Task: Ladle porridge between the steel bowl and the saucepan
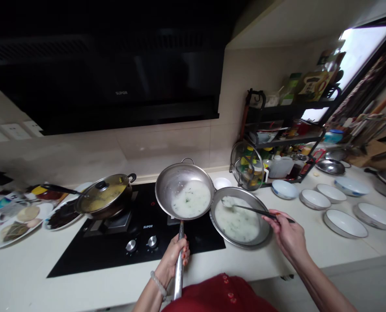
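Note:
My left hand point(176, 255) is wrapped round the long metal handle of a wok point(167, 190). The wok is tilted toward the right and holds a pool of white, porridge-like liquid point(193, 198) with green bits. Close against its right side stands a wide metal basin point(264, 232) with more of the same white liquid in it. My right hand point(286, 229) grips the dark handle of a ladle point(254, 209), whose head dips into the liquid in the basin.
A lidded pot point(106, 195) stands on the left of the black cooktop point(115, 255). Several bowls point(345, 223) sit on the right of the counter, below a spice rack point(287, 138). Plates of food point(27, 225) lie at the left. The range hood point(121, 78) hangs overhead.

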A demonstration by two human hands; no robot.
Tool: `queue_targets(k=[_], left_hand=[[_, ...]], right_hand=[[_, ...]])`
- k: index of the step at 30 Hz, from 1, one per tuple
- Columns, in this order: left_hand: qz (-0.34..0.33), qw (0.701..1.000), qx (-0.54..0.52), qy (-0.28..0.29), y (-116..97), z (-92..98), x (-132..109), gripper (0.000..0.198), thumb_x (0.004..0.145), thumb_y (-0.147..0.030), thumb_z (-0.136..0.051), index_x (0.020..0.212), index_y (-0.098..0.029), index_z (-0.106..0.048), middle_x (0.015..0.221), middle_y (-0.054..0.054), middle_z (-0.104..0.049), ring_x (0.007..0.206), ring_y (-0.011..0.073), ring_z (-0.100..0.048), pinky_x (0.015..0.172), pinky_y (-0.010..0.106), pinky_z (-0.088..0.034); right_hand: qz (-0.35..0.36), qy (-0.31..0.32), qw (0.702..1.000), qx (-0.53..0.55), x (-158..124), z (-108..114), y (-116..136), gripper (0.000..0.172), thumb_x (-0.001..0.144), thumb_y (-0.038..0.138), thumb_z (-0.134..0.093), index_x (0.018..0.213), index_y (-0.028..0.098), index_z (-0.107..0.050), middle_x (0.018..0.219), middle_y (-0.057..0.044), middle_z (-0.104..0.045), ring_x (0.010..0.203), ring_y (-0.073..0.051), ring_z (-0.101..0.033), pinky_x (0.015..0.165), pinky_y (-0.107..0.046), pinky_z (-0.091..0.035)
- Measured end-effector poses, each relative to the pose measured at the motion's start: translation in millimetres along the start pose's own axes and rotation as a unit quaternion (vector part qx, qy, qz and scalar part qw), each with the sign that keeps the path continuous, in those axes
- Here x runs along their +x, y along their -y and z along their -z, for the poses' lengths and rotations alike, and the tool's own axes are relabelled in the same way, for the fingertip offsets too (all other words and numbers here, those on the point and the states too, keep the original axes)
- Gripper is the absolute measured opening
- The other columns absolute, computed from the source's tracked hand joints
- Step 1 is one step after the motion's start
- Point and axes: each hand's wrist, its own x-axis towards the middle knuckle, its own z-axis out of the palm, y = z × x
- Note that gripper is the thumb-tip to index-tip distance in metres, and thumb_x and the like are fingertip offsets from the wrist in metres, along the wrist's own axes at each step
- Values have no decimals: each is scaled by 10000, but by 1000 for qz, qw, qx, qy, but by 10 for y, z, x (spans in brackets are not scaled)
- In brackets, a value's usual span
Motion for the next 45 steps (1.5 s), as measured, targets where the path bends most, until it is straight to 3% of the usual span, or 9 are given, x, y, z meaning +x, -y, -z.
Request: queue_targets(k=[5, 11, 15, 18, 22, 25, 30, 37, 45], left_hand=[[-3, 1000, 1, -4, 10, 6, 2, 349, 579, -253, -663, 764, -229, -368, 475, -106, -389, 363, 40, -277, 324, 165, -227], [-2, 1000, 1, 0, 27, 3, 11, 314, 585, -225, -633, 753, -228, -367, 473, -105, -379, 364, 40, -276, 328, 165, -221], [0, 1000, -1, -6, 22, -18, -10, 307, 576, -204, -618, 752, -228, -368, 473, -106, -373, 362, 41, -277, 329, 166, -216], [0, 1000, 0, -7, 14, -36, -21, 312, 575, -212, -622, 756, -228, -369, 477, -106, -375, 361, 40, -276, 329, 166, -213], [-1, 1000, 2, -7, 10, -43, -13, 313, 573, -212, -616, 755, -230, -362, 474, -107, -371, 358, 42, -278, 327, 168, -214], [1, 1000, 4, -9, 15, -35, -1, 310, 561, -198, -594, 757, -231, -357, 473, -108, -371, 353, 40, -276, 328, 167, -211], [-6, 1000, 6, -10, 32, -24, 5, 343, 575, -246, -630, 779, -232, -354, 481, -110, -382, 358, 39, -287, 336, 163, -212], [0, 1000, 8, -10, 40, -14, 16, 325, 588, -236, -613, 777, -232, -349, 484, -109, -377, 361, 42, -293, 343, 167, -221], [3, 1000, 11, -10, 42, 2, 28, 325, 570, -206, -591, 775, -235, -340, 472, -113, -369, 357, 45, -286, 346, 171, -216]], right_hand=[[98, 66, 971, -209, -13, 373, -181, 233, 780, 377, -589, 864, 170, -654, 814, -75, -699, 690, -216, -702, 676, -320, -586], [433, 299, 781, -335, -230, 467, -60, 265, 890, 185, -478, 1076, 217, -664, 830, -69, -626, 747, -145, -662, 677, -230, -555], [503, 349, 698, -371, -295, 500, -5, 337, 879, 129, -480, 1152, 223, -652, 849, -75, -630, 801, -140, -650, 725, -223, -539], [458, 284, 757, -370, -237, 544, -103, 267, 845, 198, -531, 1065, 205, -683, 833, -77, -677, 743, -166, -651, 686, -257, -542], [192, 34, 946, -258, -123, 454, -205, 265, 808, 342, -545, 953, 150, -656, 590, -20, -608, 495, -141, -555, 447, -233, -451], [39, -31, 994, -96, -124, 232, -145, 343, 733, 413, -624, 944, 144, -621, 503, 22, -548, 415, -99, -449, 365, -184, -322], [9, 93, 994, -64, -319, -267, -39, 457, 694, 491, -686, 997, 157, -614, 572, -5, -616, 422, -86, -410, 363, -187, -277], [174, 263, 920, -233, -471, -690, -278, 343, 827, 438, -529, 1002, 173, -658, 633, -34, -649, 553, -172, -576, 555, -299, -478], [172, 271, 909, -265, -430, -770, -434, 323, 840, 424, -492, 979, 176, -645, 611, -26, -644, 551, -186, -592, 592, -308, -489]])
